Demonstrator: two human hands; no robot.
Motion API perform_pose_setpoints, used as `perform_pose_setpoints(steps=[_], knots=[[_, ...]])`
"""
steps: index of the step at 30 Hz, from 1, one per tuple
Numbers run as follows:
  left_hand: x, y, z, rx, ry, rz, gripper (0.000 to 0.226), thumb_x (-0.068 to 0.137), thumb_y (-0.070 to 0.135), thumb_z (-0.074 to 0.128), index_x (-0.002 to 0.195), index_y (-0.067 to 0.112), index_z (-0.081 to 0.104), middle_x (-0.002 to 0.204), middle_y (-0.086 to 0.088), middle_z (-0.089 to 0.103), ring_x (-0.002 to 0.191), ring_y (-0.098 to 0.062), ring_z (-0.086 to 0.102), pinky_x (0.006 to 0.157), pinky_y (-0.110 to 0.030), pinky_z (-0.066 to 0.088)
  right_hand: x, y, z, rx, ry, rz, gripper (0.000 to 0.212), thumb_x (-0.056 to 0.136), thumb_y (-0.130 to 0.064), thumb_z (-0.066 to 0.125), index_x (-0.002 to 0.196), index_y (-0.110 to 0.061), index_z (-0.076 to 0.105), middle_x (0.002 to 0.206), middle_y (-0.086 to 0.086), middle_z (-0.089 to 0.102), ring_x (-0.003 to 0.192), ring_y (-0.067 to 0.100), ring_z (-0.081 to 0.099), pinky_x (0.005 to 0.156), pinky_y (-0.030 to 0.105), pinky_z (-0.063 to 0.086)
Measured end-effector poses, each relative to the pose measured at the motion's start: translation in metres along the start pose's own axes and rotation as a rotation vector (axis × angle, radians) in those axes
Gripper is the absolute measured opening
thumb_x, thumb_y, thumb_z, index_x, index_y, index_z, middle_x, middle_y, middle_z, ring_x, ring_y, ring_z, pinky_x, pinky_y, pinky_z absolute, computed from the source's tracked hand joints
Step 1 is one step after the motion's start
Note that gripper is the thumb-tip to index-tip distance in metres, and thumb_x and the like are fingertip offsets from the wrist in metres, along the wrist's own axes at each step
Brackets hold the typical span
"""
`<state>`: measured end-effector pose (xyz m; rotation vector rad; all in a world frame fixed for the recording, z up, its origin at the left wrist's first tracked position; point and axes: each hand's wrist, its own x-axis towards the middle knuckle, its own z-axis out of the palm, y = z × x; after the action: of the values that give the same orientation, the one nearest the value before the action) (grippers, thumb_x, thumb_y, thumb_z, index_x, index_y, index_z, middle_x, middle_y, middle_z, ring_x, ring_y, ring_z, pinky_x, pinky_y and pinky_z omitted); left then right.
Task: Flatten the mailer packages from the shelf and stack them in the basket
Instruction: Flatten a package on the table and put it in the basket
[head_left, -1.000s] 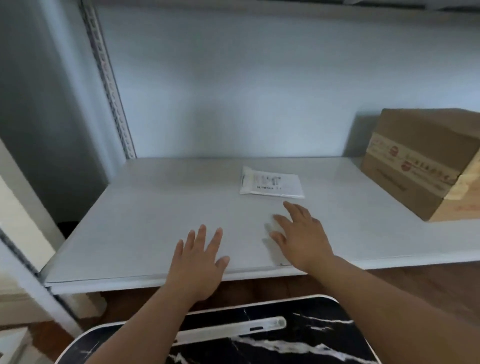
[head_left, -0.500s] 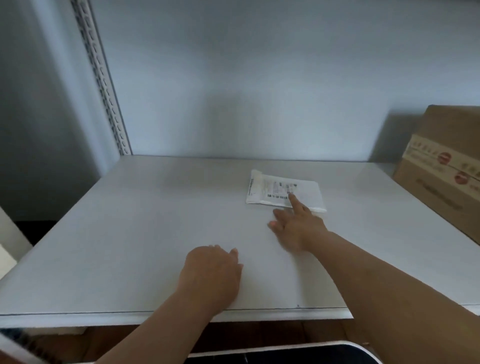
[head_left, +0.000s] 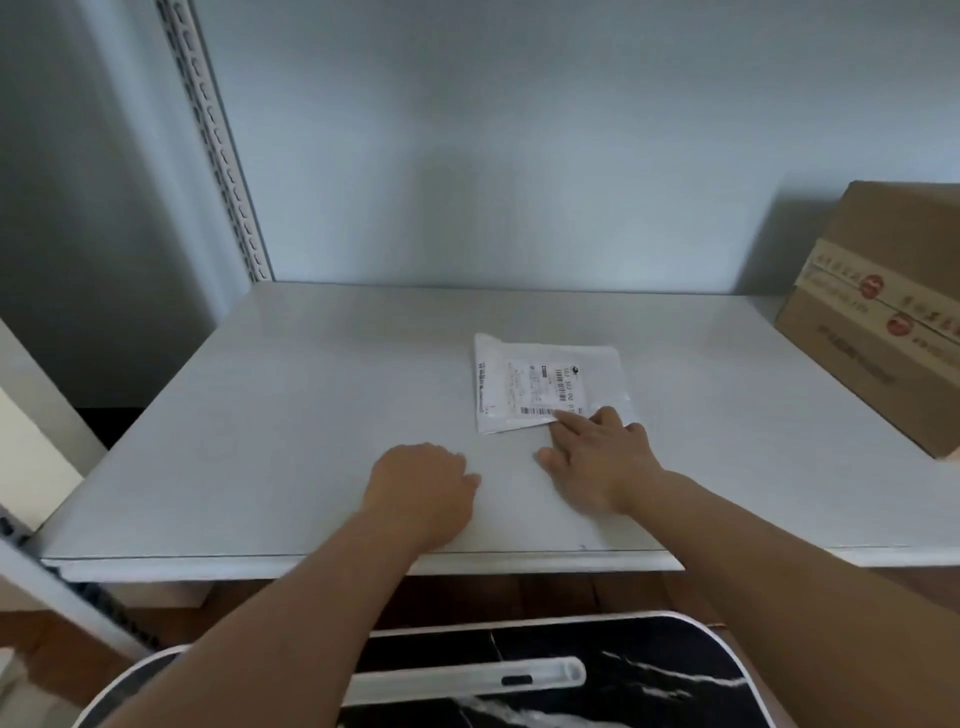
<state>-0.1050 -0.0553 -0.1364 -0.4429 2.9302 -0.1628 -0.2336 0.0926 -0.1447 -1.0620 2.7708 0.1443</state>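
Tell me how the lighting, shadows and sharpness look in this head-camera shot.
Head view: dim, cool light; a soft shadow falls on the wall left of the cardboard box, a fainter one above the mailer. The label's print is too blurred to read. Wide-angle distortion bends the shelf upright. No glare. Both the right hand and left hand look soft-edged.

Viewpoint: a single head-worn wide-angle view, taken from above and in front of the shelf (head_left: 322, 415).
Facing: forward and down (toward the back wall (head_left: 519, 156)).
Nearness: close; both forearms are seen entering from below.
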Motion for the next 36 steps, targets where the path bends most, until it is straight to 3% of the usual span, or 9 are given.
perform_pose_setpoints(steps=[3,7,13,16,19,25,29,32,36], knots=[[-0.026,-0.011,-0.004,-0.419,-0.125,-0.118,0.051,0.102,0.045,0.027,0.142,0.015,0.037,0.146,-0.006,0.042,0.133,-0.024,0.040,0.106,-0.034,0.031,-0.050,-0.022,0.005,-0.025,0.003,-0.122,0.072,0.091,-0.058,0.002,0.139,-0.021,0.040,0.156,-0.004,0.025,0.129,0.028,0.029,0.100,0.044,0.027],[-0.090,-0.004,-0.008,-0.984,0.165,-0.450,0.052,0.095,0.030,0.056,0.136,0.003,0.043,0.133,-0.011,0.056,0.121,-0.026,0.052,0.100,-0.033,0.038,-0.122,-0.063,0.011,0.054,0.046,-0.237,0.098,0.070,-0.061,-0.016,0.140,-0.023,0.041,0.151,-0.007,0.033,0.127,0.024,0.032,0.101,0.042,0.026],[-0.179,-0.015,0.010,-1.321,0.089,-0.630,0.042,0.084,-0.002,0.063,0.122,0.014,0.057,0.100,-0.001,0.065,0.095,-0.022,0.065,0.085,-0.043,0.056,-0.211,-0.110,0.007,0.400,0.069,-0.403,0.044,0.095,-0.054,0.042,0.119,-0.024,0.063,0.130,-0.007,0.056,0.121,0.015,0.041,0.103,0.038,0.032],[-0.222,-0.024,0.013,-1.275,-0.157,-0.438,0.041,0.084,-0.001,0.062,0.117,0.023,0.058,0.101,-0.003,0.069,0.090,-0.019,0.070,0.081,-0.040,0.058,-0.230,-0.114,0.011,0.476,0.224,-0.282,0.044,0.084,-0.046,0.066,0.122,-0.030,0.052,0.133,-0.011,0.041,0.128,0.009,0.030,0.112,0.033,0.026],[-0.247,-0.022,0.020,-1.239,-0.309,-0.303,0.043,0.086,0.001,0.061,0.120,0.026,0.059,0.101,-0.001,0.071,0.089,-0.015,0.071,0.083,-0.042,0.058,-0.243,-0.121,0.029,0.731,-0.033,-0.177,0.086,0.081,-0.025,0.074,0.147,-0.037,0.020,0.151,-0.005,0.027,0.133,0.013,0.038,0.108,0.034,0.040],[-0.260,-0.002,0.064,-0.898,0.015,-0.425,0.077,0.089,0.025,0.065,0.151,0.029,0.019,0.149,0.000,0.038,0.134,-0.021,0.041,0.109,-0.038,0.039,-0.261,-0.124,0.086,1.122,-0.035,0.092,0.093,0.085,-0.007,0.069,0.150,-0.033,0.009,0.130,0.000,0.055,0.102,0.010,0.058,0.070,0.021,0.055],[-0.273,0.035,0.093,-0.626,-0.097,-0.169,0.073,0.096,0.034,0.051,0.153,0.030,0.006,0.161,0.008,-0.002,0.148,-0.017,0.004,0.119,-0.036,0.016,-0.272,-0.108,0.118,0.860,0.024,0.256,0.089,0.090,-0.028,0.066,0.153,-0.027,0.003,0.140,0.007,0.035,0.112,0.013,0.046,0.082,0.014,0.047],[-0.270,0.062,0.129,-0.429,-0.138,-0.022,0.066,0.100,0.039,0.033,0.151,0.029,-0.007,0.152,0.006,-0.026,0.145,-0.021,-0.020,0.120,-0.037,-0.003,-0.278,-0.104,0.145,0.316,0.205,0.248,0.060,0.098,-0.046,0.038,0.151,-0.020,0.026,0.155,0.012,0.025,0.137,0.026,0.031,0.109,0.039,0.034],[-0.258,0.084,0.164,-0.431,0.048,0.046,0.060,0.100,0.042,0.001,0.153,0.015,0.002,0.157,-0.007,0.020,0.146,-0.022,-0.005,0.117,-0.037,0.005,-0.274,-0.107,0.171,0.261,0.220,0.027,0.060,0.103,-0.038,0.007,0.140,-0.006,0.041,0.150,0.012,0.038,0.140,0.028,0.028,0.111,0.043,0.017]])
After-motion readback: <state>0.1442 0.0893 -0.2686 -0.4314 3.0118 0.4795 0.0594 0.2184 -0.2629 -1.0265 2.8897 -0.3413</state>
